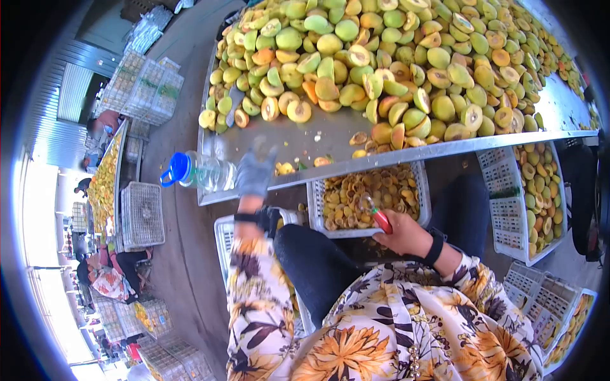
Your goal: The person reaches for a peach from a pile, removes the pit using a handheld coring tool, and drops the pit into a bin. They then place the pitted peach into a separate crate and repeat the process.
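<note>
My left hand, in a grey glove, reaches over the front edge of the metal table. Its fingers are stretched out and somewhat smeared, with nothing visible in them. Right beside it lies a clear plastic bottle with a blue cap. In my bare right hand is a small pitting tool with a red handle and a metal loop at its tip, held above a crate of small brownish-yellow fruit pieces. Halved yellow-green fruit, resembling apricots or peaches, is heaped on the table.
A white crate of fruit halves stands at the right, with more crates below it. Another white crate is partly hidden under my left arm. Across the aisle, people sit by a second fruit-covered table and stacked crates.
</note>
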{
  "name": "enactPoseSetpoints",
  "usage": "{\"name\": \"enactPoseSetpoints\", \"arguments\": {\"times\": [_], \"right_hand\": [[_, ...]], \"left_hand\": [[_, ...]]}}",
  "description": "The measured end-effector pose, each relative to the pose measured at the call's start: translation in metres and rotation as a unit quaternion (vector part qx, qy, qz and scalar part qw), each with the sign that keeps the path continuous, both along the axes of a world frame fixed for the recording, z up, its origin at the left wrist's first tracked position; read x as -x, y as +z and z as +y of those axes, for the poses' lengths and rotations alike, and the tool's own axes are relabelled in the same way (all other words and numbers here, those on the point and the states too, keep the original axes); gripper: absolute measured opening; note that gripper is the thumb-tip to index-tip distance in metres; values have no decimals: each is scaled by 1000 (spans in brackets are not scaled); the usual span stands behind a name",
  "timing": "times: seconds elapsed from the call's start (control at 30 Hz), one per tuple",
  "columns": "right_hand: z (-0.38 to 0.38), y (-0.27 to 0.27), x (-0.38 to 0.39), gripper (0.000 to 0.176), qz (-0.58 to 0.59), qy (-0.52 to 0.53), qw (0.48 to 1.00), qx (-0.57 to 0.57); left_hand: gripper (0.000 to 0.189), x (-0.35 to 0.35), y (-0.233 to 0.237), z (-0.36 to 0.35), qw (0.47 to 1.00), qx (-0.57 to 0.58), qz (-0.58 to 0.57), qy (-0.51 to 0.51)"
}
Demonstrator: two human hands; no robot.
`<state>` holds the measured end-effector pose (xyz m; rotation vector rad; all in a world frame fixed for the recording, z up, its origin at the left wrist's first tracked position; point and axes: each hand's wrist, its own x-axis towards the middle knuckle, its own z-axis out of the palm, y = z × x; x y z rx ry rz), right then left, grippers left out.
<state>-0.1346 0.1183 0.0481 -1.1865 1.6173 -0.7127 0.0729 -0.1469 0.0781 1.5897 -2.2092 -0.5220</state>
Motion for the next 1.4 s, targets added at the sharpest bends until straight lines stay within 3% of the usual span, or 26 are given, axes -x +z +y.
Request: {"name": "enactPoseSetpoints", "arguments": {"times": [0.1, 0.13, 0.17, 0.23, 0.37, 0.43, 0.5, 0.57, 0.6, 0.63, 0.7, 0.77, 0.8, 0.83, 0.87, 0.9, 0.93, 0.97, 1.03, 1.07, 1.13, 1.17, 1.2, 1.23, 1.3, 1.4], "right_hand": [[14, -18, 10, 28, 43, -28, 986, 156], [15, 8, 16, 28, -12, -47, 998, -26], [22, 6, 20, 28, 13, -63, 998, 22], [32, 3, 28, 27, -9, -109, 994, 6], [32, 3, 42, 27, -7, -142, 990, 7], [19, 13, 48, 31, 13, -168, 984, 47], [5, 15, 52, 37, 80, -147, 983, 83], [-15, 32, 46, 45, 42, -165, 977, 125], [-22, 28, 41, 49, 41, -163, 970, 177], [-29, 24, 35, 53, 39, -160, 960, 228], [-37, 25, 22, 50, -89, -135, 972, 171], [-38, 21, 12, 41, 3, -102, 956, 273], [-36, 25, 8, 41, 4, -101, 957, 273], [-32, 32, 5, 36, -131, -153, 961, 189], [-29, 37, 1, 31, -262, -200, 939, 100], [-28, 33, -3, 31, -260, -200, 939, 101], [-27, 26, -9, 30, -343, -238, 903, 104], [-25, 23, -15, 29, -424, -272, 857, 106], [-22, 27, -32, 28, -397, -296, 864, 85], [-20, 29, -35, 28, -350, -269, 896, 59], [-13, 25, -38, 31, -201, -200, 957, 69], [-7, 21, -39, 31, -203, -198, 957, 66], [-1, 18, -39, 32, -86, -168, 974, 126], [4, 16, -40, 33, 33, -136, 973, 183], [12, 20, -40, 34, 7, -132, 981, 143], [20, 22, -41, 31, 35, -82, 987, 131]], "left_hand": [[52, 74, -25, -70, 999, 24, -40, -10], [54, 91, -39, -89, 997, 5, -75, 0], [61, 108, -35, -96, 988, -90, -123, -2], [65, 127, -52, -104, 980, -91, -170, 43], [58, 133, -35, -78, 994, -105, -19, 32], [45, 115, -52, -77, 983, -149, 75, -81], [39, 106, -28, -30, 920, -269, 219, -180], [41, 96, 6, 21, 890, -308, 198, -272], [46, 94, 19, 44, 874, -339, 191, -291], [51, 90, 22, 63, 827, -424, 256, -266], [55, 84, 30, 89, 785, -477, 292, -268], [52, 75, 26, 104, 809, -437, 294, -260], [49, 71, 22, 111, 831, -397, 294, -253], [49, 66, 12, 120, 831, -397, 296, -252], [47, 60, 0, 130, 813, -372, 390, -220], [48, 59, -5, 141, 786, -343, 479, -187], [53, 69, -9, 163, 735, -330, 577, -133], [53, 77, -14, 174, 735, -329, 578, -134], [54, 82, -21, 191, 707, -335, 623, -31], [54, 83, -10, 192, 731, -360, 579, 18], [50, 75, -59, 175, 757, -297, 582, 12], [47, 77, -53, 170, 778, -233, 584, 0], [46, 74, -42, 173, 646, -333, 681, 85], [46, 72, -38, 173, 646, -333, 681, 86], [47, 67, -34, 175, 631, -361, 684, 64], [50, 70, -37, 180, 657, -334, 673, 59]]}}
